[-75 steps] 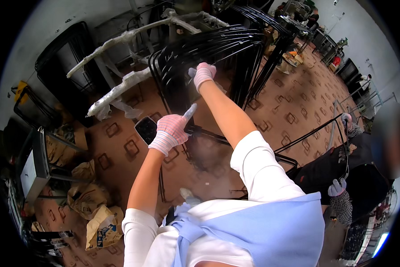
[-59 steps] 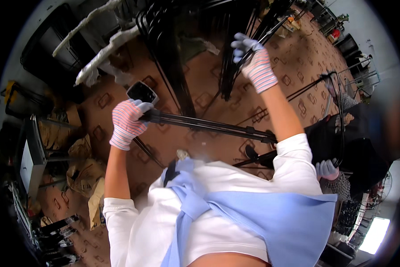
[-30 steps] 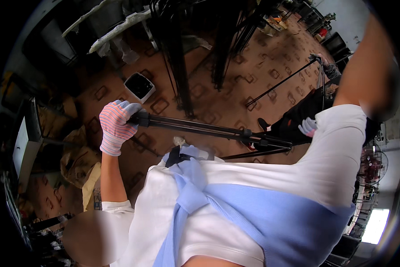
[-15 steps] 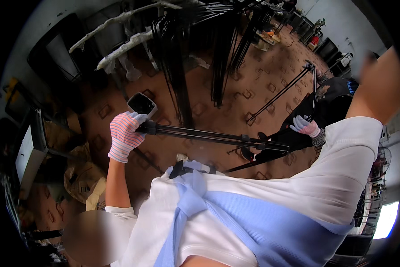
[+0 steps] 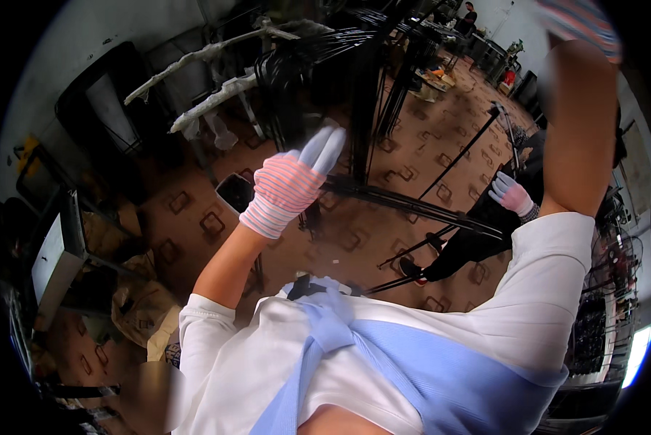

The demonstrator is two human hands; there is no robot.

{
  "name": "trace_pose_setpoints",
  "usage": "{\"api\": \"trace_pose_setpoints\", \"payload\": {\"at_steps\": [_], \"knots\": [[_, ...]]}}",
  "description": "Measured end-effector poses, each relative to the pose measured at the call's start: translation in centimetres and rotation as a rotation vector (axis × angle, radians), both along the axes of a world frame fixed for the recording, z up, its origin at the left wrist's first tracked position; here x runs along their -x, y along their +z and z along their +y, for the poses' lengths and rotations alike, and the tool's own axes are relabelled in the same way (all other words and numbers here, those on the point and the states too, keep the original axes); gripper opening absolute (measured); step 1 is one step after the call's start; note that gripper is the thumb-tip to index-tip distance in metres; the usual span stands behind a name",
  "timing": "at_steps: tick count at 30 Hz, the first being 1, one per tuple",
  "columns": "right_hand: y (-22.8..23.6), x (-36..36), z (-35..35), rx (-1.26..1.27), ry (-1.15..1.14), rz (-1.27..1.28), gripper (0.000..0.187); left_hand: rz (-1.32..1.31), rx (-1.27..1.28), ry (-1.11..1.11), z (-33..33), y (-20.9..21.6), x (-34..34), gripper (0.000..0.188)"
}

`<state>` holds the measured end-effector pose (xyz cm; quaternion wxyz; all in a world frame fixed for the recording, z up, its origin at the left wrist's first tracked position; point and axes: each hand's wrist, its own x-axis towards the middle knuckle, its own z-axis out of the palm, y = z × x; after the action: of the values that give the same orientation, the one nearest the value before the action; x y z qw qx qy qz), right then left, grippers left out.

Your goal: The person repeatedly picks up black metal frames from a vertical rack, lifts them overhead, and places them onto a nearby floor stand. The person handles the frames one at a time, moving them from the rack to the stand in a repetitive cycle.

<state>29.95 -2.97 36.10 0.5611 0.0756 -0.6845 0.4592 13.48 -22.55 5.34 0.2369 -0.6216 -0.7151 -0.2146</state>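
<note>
My left hand (image 5: 285, 192), in a pink-and-grey striped glove, is raised in front of my chest. Two of its fingers stretch up and away, while the rest are hidden behind the palm. From beside that palm a folded black tripod (image 5: 420, 207) runs off to the right, its legs close together. Where the glove meets the tripod is mostly covered. My right arm reaches up at the right edge, and only part of the striped glove of my right hand (image 5: 583, 29) shows. Its fingers are out of the picture, so what it holds does not show.
Black rods (image 5: 372, 109) hang in bundles ahead, near a plastic-wrapped rack (image 5: 217, 100). A co-worker's gloved hand (image 5: 512, 194) is at the right, near another black stand (image 5: 462, 151). A dark square-topped thing (image 5: 233, 191) stands behind my left wrist. Brown bags (image 5: 133, 297) lie left.
My left hand has moved right and away from me, two fingers now stretched out. The tripod has shifted right with it. My right arm has swung higher, bringing part of its glove into view.
</note>
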Motion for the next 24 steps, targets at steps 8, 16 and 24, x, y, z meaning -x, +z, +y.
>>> {"api": "trace_pose_setpoints", "payload": {"at_steps": [8, 16, 24], "knots": [[-12.6, 6.6, -6.6, 0.114, 0.144, -0.115, 0.044, -0.252, -0.735, -0.116, 0.8, 8.8, -1.6, 0.060], [-18.2, 5.0, -6.2, -0.446, 0.011, -0.566, 0.067, -0.686, -0.764, -0.538, 7.8, 4.9, -3.7, 0.045], [-22.2, 1.8, 1.0, -1.382, -0.598, -1.031, 0.038, -0.777, -0.400, -0.496, 9.8, 3.7, -4.1, 0.038]]}}
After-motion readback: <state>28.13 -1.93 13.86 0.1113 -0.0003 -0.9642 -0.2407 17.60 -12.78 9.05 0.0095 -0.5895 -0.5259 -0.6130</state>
